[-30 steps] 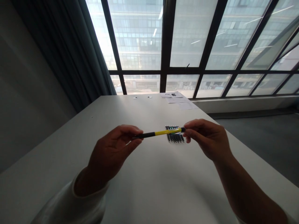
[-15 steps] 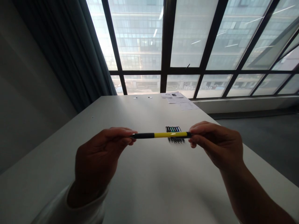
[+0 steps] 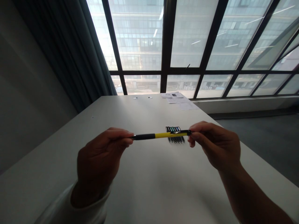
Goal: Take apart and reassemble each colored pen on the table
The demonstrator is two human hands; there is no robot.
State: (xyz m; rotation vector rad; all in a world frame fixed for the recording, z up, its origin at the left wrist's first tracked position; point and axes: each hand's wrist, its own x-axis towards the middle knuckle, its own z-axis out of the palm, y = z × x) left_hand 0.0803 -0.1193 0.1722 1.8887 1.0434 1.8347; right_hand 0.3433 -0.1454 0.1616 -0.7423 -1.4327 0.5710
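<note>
My pen (image 3: 163, 135): I'm gripping a yellow barrel with black at both ends.
Row of pens (image 3: 173, 129): I'm looking at green, blue and black tops, lined up like stripes.
Tabletop (image 3: 151, 186): it's showing plain white.
My sleeve (image 3: 70, 208): it's showing white.
Curtain (image 3: 70, 46): it's hanging dark teal.
Window frame (image 3: 167, 37): it's showing black.

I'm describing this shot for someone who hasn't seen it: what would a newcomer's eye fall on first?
First comes the yellow-and-black pen, held level near the middle of the view between the left hand and the right hand. Just behind it, a row of pens lies on the white table. Above, the tall dark-framed window fills the top of the view.
</note>
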